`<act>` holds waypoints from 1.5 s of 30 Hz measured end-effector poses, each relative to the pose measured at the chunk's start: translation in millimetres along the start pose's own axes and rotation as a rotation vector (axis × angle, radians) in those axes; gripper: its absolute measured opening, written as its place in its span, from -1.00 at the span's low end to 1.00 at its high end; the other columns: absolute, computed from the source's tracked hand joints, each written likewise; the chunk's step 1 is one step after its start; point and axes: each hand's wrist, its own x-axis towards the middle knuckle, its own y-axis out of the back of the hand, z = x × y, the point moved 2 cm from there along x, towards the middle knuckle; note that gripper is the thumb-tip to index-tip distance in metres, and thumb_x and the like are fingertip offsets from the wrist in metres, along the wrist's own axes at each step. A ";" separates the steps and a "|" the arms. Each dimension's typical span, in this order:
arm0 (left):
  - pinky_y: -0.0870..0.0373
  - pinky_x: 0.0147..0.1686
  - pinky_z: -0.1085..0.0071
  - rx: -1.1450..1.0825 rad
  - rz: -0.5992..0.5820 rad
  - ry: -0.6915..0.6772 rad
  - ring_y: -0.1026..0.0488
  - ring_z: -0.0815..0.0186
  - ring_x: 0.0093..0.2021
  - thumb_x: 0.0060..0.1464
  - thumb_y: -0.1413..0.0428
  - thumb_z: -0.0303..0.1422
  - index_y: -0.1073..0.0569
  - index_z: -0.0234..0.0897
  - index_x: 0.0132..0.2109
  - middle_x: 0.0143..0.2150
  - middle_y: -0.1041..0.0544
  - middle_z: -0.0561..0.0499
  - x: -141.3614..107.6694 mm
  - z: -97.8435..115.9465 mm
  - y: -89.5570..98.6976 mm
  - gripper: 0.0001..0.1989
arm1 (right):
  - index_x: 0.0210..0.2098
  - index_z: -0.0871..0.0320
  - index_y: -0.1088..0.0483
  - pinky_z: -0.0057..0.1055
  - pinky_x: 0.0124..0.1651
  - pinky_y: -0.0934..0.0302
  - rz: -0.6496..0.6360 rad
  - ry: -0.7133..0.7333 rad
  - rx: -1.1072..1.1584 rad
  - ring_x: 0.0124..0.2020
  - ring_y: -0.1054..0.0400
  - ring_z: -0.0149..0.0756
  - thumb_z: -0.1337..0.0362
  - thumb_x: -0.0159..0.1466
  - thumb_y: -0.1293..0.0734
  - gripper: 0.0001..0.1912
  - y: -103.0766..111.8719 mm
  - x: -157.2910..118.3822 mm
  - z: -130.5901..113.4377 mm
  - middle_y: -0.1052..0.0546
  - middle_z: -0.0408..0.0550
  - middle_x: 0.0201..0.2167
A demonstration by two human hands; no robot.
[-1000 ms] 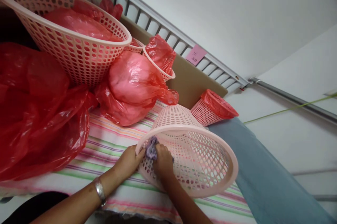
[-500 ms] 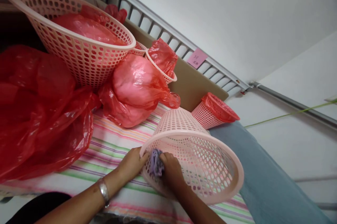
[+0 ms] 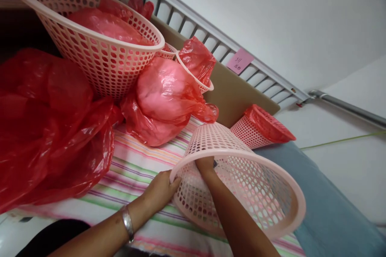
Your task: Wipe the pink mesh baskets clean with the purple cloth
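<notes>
pink basket: the pink basket [image 3: 247, 186] lies tipped over just below and right of centre, its mouth facing me at six o'clock, an attitude that gives my arm a straight way in.
left hand: my left hand [image 3: 163, 189] has its fingers clamped on the rim at nine o'clock, thumb on the mouth side; the hold probably checks rolling.
right hand: my right hand [image 3: 205, 163] is inside, toward eleven o'clock of the mouth; its fingers are hidden, so i cannot tell whether they are together or apart.
striped sheet: the striped sheet [image 3: 132, 170] lies beneath, presumably giving a soft rest.
knotted bag: the red knotted bag [image 3: 165, 92] sits near, at ten o'clock from my basket.
large basket: the large basket [image 3: 105, 64], farther off at ten o'clock, holds red plastic.
lined basket: the lined basket [image 3: 245, 131] leans at one o'clock, red plastic over its rim.
</notes>
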 end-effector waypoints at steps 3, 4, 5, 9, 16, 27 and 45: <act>-0.31 -0.39 0.41 0.021 0.013 0.003 -0.48 0.21 -0.37 0.12 0.09 -0.23 -0.54 -0.40 -0.29 -0.37 -0.58 -0.13 1.0 -3.2 -2.1 -0.61 | 0.13 0.10 -0.26 -0.12 0.08 -0.03 0.033 0.023 -0.065 0.15 -0.12 -0.04 0.28 0.30 -0.08 -0.57 -1.2 -3.3 2.5 -0.41 0.13 0.01; -0.31 -0.41 0.42 0.027 0.019 0.008 -0.47 0.21 -0.38 0.12 0.10 -0.23 -0.54 -0.41 -0.30 -0.38 -0.58 -0.13 1.1 -4.2 -2.6 -0.60 | 0.11 0.10 -0.28 -0.15 0.06 -0.05 0.018 0.031 -0.082 0.12 -0.16 -0.05 0.32 0.28 -0.11 -0.58 -1.5 -5.8 3.2 -0.42 0.13 -0.01; -0.31 -0.41 0.41 0.031 0.027 0.012 -0.47 0.21 -0.39 0.13 0.10 -0.22 -0.54 -0.42 -0.30 -0.39 -0.58 -0.13 1.0 -5.1 -3.0 -0.59 | 0.08 0.12 -0.30 -0.17 0.03 -0.07 -0.002 0.036 -0.096 0.08 -0.21 -0.06 0.35 0.25 -0.13 -0.59 -1.6 -9.3 3.7 -0.43 0.14 -0.03; -0.31 -0.40 0.41 0.037 0.050 0.014 -0.49 0.19 -0.36 0.13 0.10 -0.21 -0.54 -0.42 -0.29 -0.37 -0.59 -0.15 0.5 -7.5 -3.5 -0.59 | 0.01 0.18 -0.33 -0.24 -0.10 -0.12 -0.005 0.047 -0.126 -0.09 -0.32 -0.09 0.48 0.15 -0.17 -0.58 2.6 -34.6 2.6 -0.46 0.16 -0.14; -0.29 -0.39 0.43 0.051 0.063 -0.037 -0.49 0.20 -0.35 0.13 0.10 -0.23 -0.55 -0.41 -0.29 -0.36 -0.59 -0.14 -0.1 -5.8 -2.0 -0.60 | -0.14 0.16 -0.34 -0.32 -0.21 -0.06 0.089 0.253 -0.044 -0.25 -0.28 -0.16 0.51 0.10 -0.18 -0.66 10.6 -132.6 -4.8 -0.44 0.04 -0.29; -0.20 -0.45 0.46 0.179 0.108 -0.032 -0.42 0.26 -0.44 0.11 0.12 -0.29 -0.51 -0.37 -0.39 -0.47 -0.52 -0.09 -9.6 8.0 3.5 -0.64 | -0.26 0.05 -0.35 -0.34 -0.22 -0.03 0.091 0.391 0.174 -0.25 -0.24 -0.22 0.52 0.04 -0.23 -0.68 16.0 -200.8 -10.7 -0.42 -0.08 -0.28; -0.30 -0.41 0.45 0.053 0.045 -0.001 -0.44 0.27 -0.39 0.04 0.01 -0.28 -0.52 -0.33 -0.30 -0.38 -0.56 -0.05 -7.5 4.6 0.0 -0.74 | -0.05 0.14 -0.39 -0.07 0.05 -0.07 0.163 0.041 0.028 0.08 -0.22 0.01 0.29 0.26 -0.14 -0.67 -7.4 0.3 2.9 -0.47 0.13 -0.09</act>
